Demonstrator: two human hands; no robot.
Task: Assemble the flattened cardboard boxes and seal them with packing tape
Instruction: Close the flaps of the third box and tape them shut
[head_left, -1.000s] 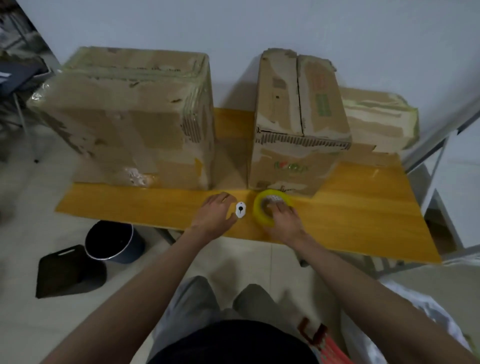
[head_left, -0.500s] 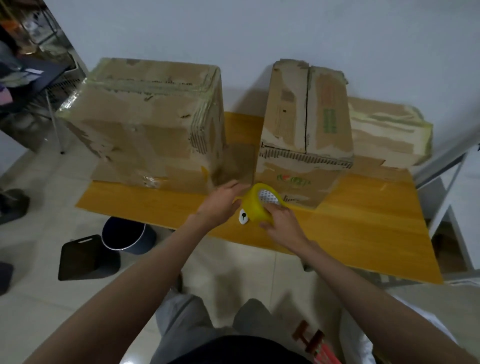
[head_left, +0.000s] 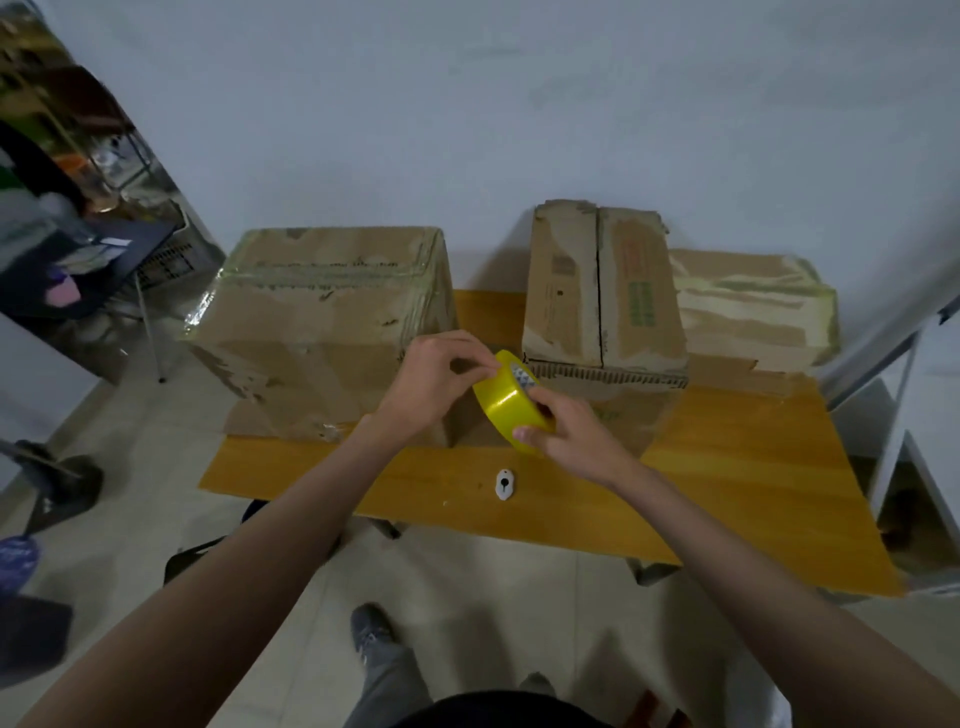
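Gripping yellow tape roll (head_left: 511, 397) on edge, right hand (head_left: 569, 434); core facing upper right; left hand (head_left: 434, 382) pinching rim.

A plain pale wall (head_left: 519, 104) backed an orange wooden table (head_left: 727, 493). The floor (head_left: 467, 597) was light tile. A cluttered metal rack (head_left: 104, 218) stood at left, a white shelf frame (head_left: 904, 415) at right. Lighting was dim.
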